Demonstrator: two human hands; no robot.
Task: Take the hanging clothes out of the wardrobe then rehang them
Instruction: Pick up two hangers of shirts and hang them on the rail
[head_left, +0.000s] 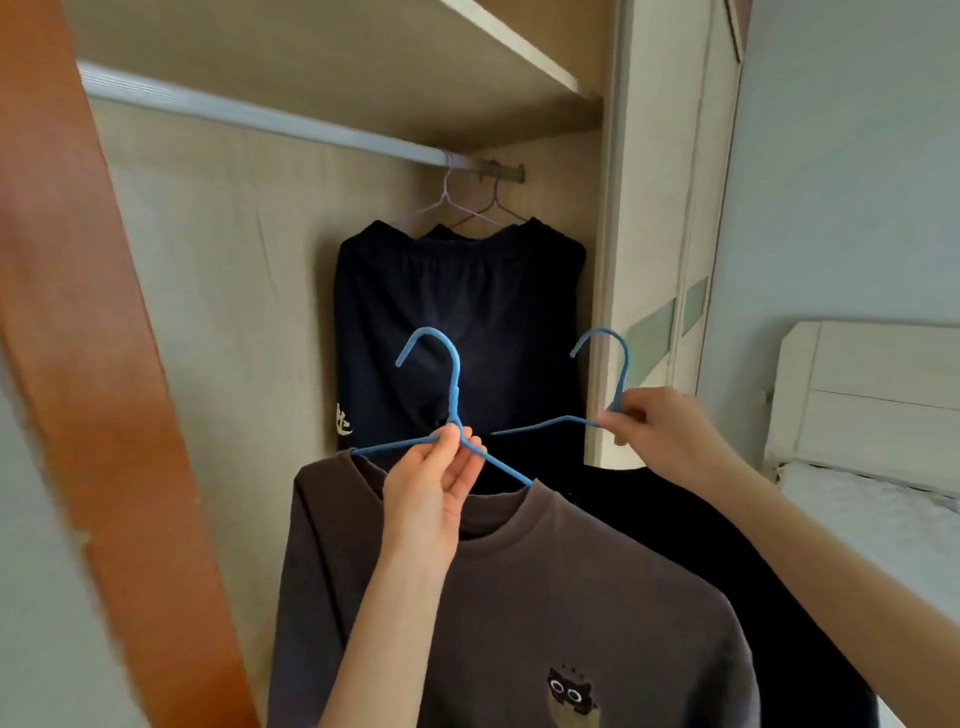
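Below the rail (260, 117), your left hand (441, 483) pinches the neck of the blue hanger (452, 395) bearing the soft brown shirt (519, 597), your right hand (660, 431) pinches a second hanger (618, 374) bearing a black top (727, 545); both seem light and limp, so grip the stiff necks and aim for the rail's bare left stretch

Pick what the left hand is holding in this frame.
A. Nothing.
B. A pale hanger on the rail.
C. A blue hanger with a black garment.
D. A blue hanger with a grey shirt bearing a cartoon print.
D: the left hand pinches the neck of a blue hanger from which the grey shirt hangs. The black garment hangs from the second blue hanger, held by the right hand.
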